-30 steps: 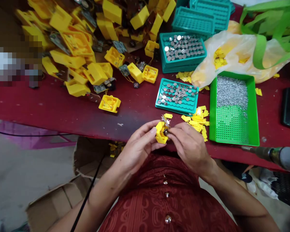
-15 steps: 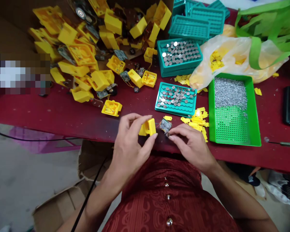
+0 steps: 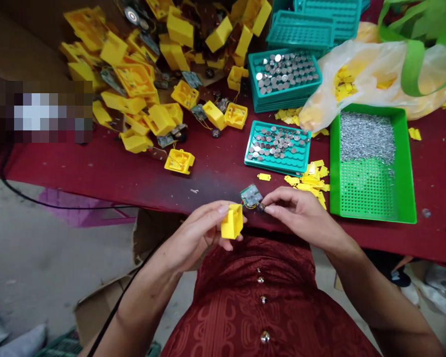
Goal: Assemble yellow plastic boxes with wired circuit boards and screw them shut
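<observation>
Ahead, yellow casings [image 3: 136, 74] crowd a red table [image 3: 107, 183].

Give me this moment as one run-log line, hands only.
left hand: yellow plastic housing | right hand: dark round part, wired to green circuit board

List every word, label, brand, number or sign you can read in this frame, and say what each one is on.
No text can be read in this view.
Too small or blurred to tell whether they carry any print: the circuit board at the right hand, the coin cells in the teal tray, and the small yellow tag.
The yellow plastic case in the left hand shows no readable marking.
</observation>
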{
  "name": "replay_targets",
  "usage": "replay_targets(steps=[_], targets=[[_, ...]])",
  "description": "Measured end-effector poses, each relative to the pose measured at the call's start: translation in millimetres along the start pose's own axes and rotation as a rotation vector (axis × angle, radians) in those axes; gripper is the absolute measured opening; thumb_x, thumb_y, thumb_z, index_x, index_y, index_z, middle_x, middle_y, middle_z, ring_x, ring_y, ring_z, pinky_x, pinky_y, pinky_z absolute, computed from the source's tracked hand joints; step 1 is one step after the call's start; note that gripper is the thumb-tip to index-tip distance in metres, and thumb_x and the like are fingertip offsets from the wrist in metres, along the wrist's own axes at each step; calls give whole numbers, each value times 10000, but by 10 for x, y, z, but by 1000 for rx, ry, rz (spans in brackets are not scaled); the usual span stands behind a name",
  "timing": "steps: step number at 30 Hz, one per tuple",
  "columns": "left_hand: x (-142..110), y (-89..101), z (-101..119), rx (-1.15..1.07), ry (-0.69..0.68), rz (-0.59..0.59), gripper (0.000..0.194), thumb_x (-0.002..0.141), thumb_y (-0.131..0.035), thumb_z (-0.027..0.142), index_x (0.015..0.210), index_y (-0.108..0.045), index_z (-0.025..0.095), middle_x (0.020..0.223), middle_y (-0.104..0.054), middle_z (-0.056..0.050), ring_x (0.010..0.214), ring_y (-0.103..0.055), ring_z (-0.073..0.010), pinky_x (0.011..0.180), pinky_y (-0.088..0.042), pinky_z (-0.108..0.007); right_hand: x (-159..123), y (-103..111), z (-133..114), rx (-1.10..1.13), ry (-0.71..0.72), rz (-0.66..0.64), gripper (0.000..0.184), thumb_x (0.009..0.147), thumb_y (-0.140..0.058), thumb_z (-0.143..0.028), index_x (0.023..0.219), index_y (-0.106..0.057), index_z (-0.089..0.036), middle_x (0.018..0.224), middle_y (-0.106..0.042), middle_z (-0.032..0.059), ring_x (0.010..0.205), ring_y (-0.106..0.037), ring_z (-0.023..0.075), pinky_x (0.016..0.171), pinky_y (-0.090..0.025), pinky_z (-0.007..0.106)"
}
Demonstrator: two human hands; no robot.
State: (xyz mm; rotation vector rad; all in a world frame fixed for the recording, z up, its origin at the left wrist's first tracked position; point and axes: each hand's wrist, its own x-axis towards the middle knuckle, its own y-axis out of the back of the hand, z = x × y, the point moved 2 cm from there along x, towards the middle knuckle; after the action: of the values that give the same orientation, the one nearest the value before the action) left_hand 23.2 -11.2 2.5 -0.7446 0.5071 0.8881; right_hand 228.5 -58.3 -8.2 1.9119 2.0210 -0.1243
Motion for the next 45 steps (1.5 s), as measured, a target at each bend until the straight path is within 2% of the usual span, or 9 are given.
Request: replay_targets(steps=[6, 9, 13, 19, 26, 30, 37, 40, 45], targets=[[126, -110, -162, -371, 211, -252, 363, 807, -704, 363, 1051, -706, 95, 953, -768, -154, 737, -743, -246, 550, -601, -263, -121, 76, -63, -37, -12, 35, 113, 855, -614, -250, 893, -699, -185, 890, -680, 13, 820, -614, 121, 734, -473, 272], [205, -178, -193, -526, 229, -301, 348, 825, -672, 305, 1087, -694, 78, 938, -768, -145, 778, -751, -252, 591, -610, -257, -203, 58, -89, -130, 33, 37, 101, 880, -605, -231, 908, -692, -190, 900, -672, 11, 833, -615, 122, 738, -474, 274], [263, -240, -174, -587, 152, -222, 318, 839, -633, 227, 1118, -685, 84, 951, -762, -124, 799, -751, -244, 644, -626, -284, -291, 0, -129, -331, 136, 110, 107, 915, -574, -167, 930, -680, -175, 900, -656, 22, 836, -608, 122, 760, -474, 276], [230, -298, -174, -459, 63, -27, 230, 863, -624, 167, 1064, -731, 142, 1021, -738, -74, 833, -708, -179, 675, -628, -281, -320, -160, -92, -604, 325, 181, 168, 962, -495, -166, 965, -660, -135, 895, -647, 83, 842, -602, 175, 764, -506, 330], [186, -325, -189, -354, -42, -90, 204, 876, -663, 236, 1049, -769, 215, 1066, -738, -44, 888, -669, -140, 752, -587, -225, -324, -253, -60, -769, 456, 264, 232, 961, -447, -111, 900, -669, -132, 876, -676, 105, 801, -614, 185, 713, -539, 330], [175, -322, -177, -371, -63, -53, 192, 871, -668, 225, 1029, -777, 222, 1054, -750, -40, 874, -678, -136, 755, -583, -222, -333, -262, -75, -751, 534, 334, 201, 920, -510, -52, 863, -695, -108, 844, -696, 99, 772, -636, 175, 689, -550, 297], [175, -344, -113, -381, -63, -4, 212, 824, -709, 232, 1026, -763, 196, 1075, -748, -57, 888, -680, -159, 744, -582, -246, -350, -250, -32, -586, 482, 429, 167, 952, -525, -114, 1009, -679, -144, 925, -710, 74, 853, -666, 140, 756, -581, 292], [172, -349, -108, -360, -60, 0, 222, 826, -701, 237, 1039, -755, 199, 1084, -746, -61, 888, -677, -163, 747, -576, -255, -356, -239, -31, -590, 505, 424, 166, 954, -524, -113, 1003, -680, -138, 910, -705, 79, 846, -654, 144, 747, -577, 296], [154, -387, -131, -297, -85, -9, 219, 831, -697, 258, 1038, -751, 209, 1063, -749, -49, 904, -670, -152, 780, -547, -232, -372, -254, -91, -818, 556, 345, 262, 969, -453, -89, 881, -699, -104, 803, -680, 92, 745, -585, 164, 657, -522, 301]])
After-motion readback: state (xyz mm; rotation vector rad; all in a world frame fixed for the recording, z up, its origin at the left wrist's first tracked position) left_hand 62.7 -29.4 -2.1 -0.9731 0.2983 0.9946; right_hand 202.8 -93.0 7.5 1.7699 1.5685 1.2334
